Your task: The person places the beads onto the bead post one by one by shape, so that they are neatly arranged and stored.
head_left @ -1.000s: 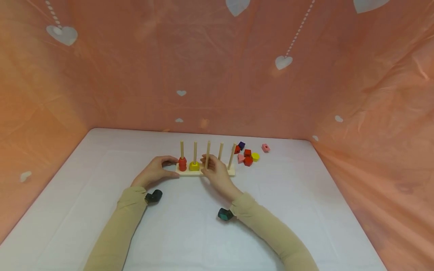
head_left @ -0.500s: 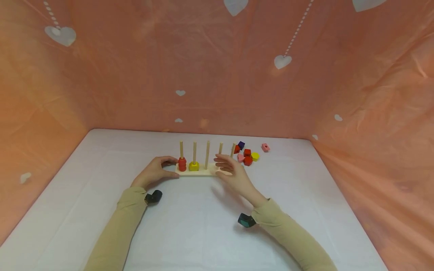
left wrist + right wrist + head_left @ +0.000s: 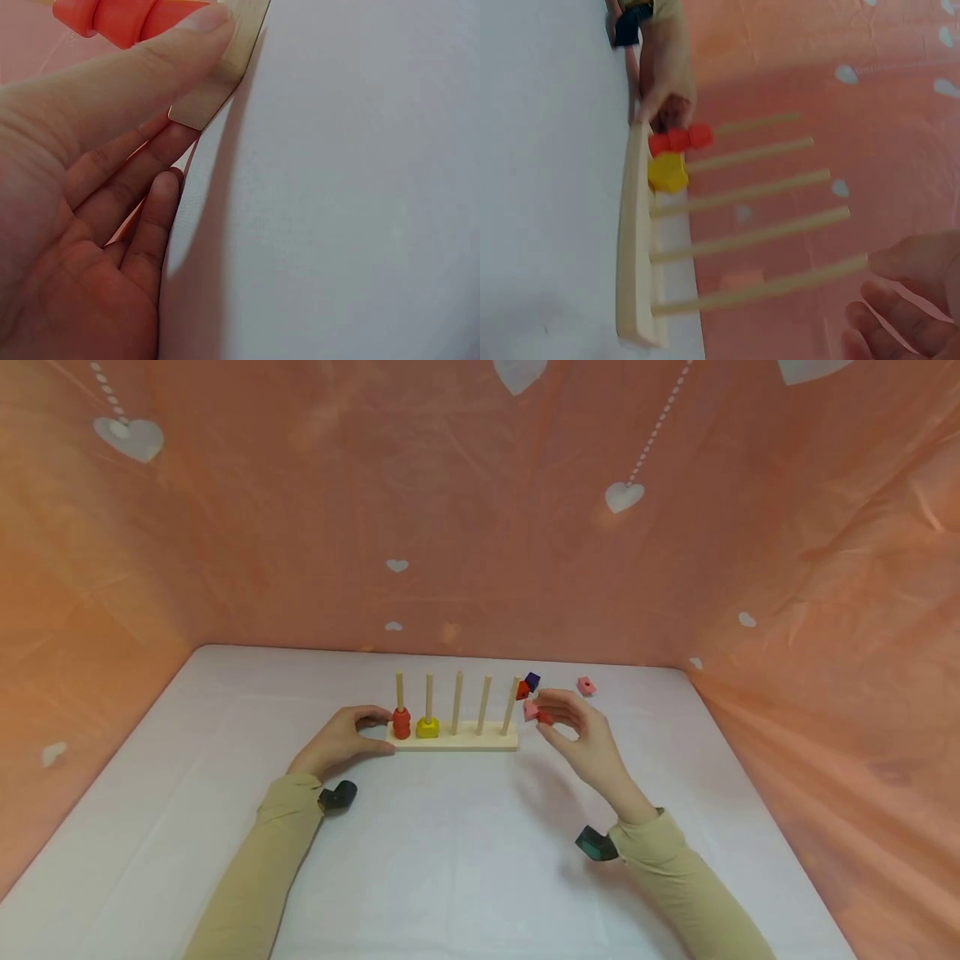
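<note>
A pale wooden peg board with several upright pegs stands on the table. Red stacked beads sit on its leftmost peg, and a yellow bead is at the foot of the peg beside it. My left hand grips the board's left end; the left wrist view shows the thumb along one side and fingers on the other. Right of the board, my right hand hovers over loose beads with parted fingers and nothing between them. A pink bead and a red bead show by its fingertips.
Behind the right hand lie a dark purple bead and an orange-red bead. Another pink bead is farther right. A white cloth covers the table, and an orange curtain with hearts rises around it.
My right hand has moved right, from the middle peg past the board's end to the loose beads, hiding some of them. The left hand keeps its place on the board.
</note>
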{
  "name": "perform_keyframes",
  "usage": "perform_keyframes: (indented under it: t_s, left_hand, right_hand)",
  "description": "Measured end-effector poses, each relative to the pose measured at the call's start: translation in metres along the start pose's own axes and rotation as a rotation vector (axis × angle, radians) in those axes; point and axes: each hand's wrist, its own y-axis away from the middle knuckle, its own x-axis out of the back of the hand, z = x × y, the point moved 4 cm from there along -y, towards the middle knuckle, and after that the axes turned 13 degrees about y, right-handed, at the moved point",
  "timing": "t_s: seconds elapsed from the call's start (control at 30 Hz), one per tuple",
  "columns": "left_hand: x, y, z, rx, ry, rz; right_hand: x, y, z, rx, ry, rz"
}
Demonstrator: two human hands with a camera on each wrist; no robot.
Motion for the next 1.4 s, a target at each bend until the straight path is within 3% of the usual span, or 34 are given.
perform_keyframes:
  t_s: [0.13,0.3,0.47,0.63,0.77,0.9,1.1,1.4]
  left_hand:
    - [0.001,0.000,0.002,-0.019,-0.004,0.003]
    - [0.001,0.001,0.002,-0.016,0.006,0.003]
    - [0.001,0.002,0.002,-0.002,0.023,0.007]
    - [0.001,0.001,0.001,-0.012,0.027,0.005]
    - [0.001,0.000,0.003,-0.022,0.028,0.000]
    - [0.001,0.001,0.004,-0.023,0.022,-0.003]
    - [0.002,0.001,0.003,-0.016,0.031,0.000]
    - [0.000,0.002,0.000,-0.015,0.036,-0.001]
  right_hand:
    - [0.014,-0.003,0.013,-0.062,0.065,0.022]
    - [0.024,-0.009,0.049,-0.126,0.094,0.026]
    - [0.025,-0.019,0.095,-0.147,0.149,0.018]
    - [0.021,-0.027,0.122,-0.196,0.174,-0.043]
    - [0.016,-0.031,0.135,-0.226,0.194,-0.099]
    - [0.009,-0.034,0.147,-0.310,0.214,-0.150]
    - [-0.002,-0.035,0.162,-0.446,0.148,-0.209]
    - [-0.008,-0.036,0.173,-0.459,0.204,-0.223]
